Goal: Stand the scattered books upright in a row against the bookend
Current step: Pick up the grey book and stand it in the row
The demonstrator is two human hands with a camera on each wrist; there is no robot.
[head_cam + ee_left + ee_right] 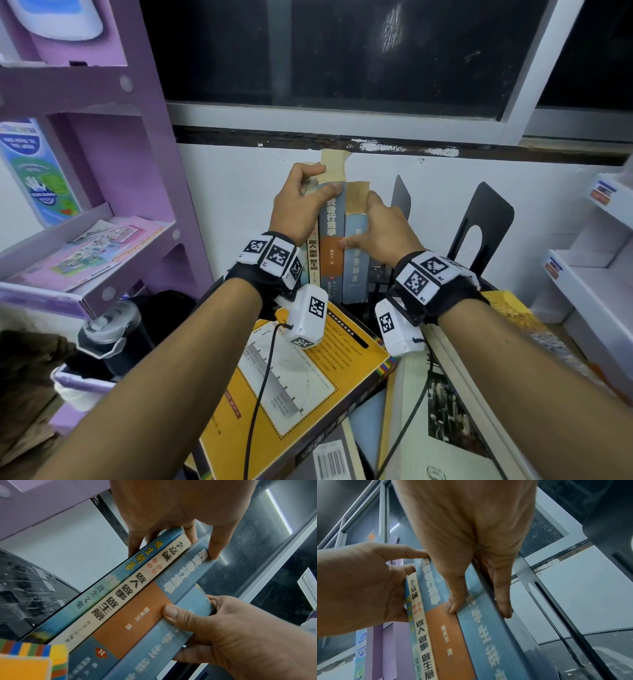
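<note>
Left to right: purple shelf unit on the left, then the left hand, the upright books, the right hand, then two black bookends. Four books stand upright at the back of the worktop near the wall: teal-spine book, cream-spine book, blue-and-orange book, pale blue book. Risks: the row looks held up only by the two hands. The nearer bookend sits just beside the pale blue book, contact not clear; if there's a gap and either hand lets go, the row probably leans or fans out sideways. The thin teal and cream books on the left have nothing backing them but the left hand. More books lie flat at the front of the worktop, including the yellow book, so the row's feet could catch on that pile if slid. The wrist cable drapes over the yellow book and could snag it. Pose: left grip wraps the row's left end near the top, fingers curled over the top edges, thumb pressed on the blue-and-orange spine. Right grip pinches the pale blue book, thumb on the spine front, fingers down its right side by the bookend. Both forearms reach forward; the farther bookend stands clear to the right.
</note>
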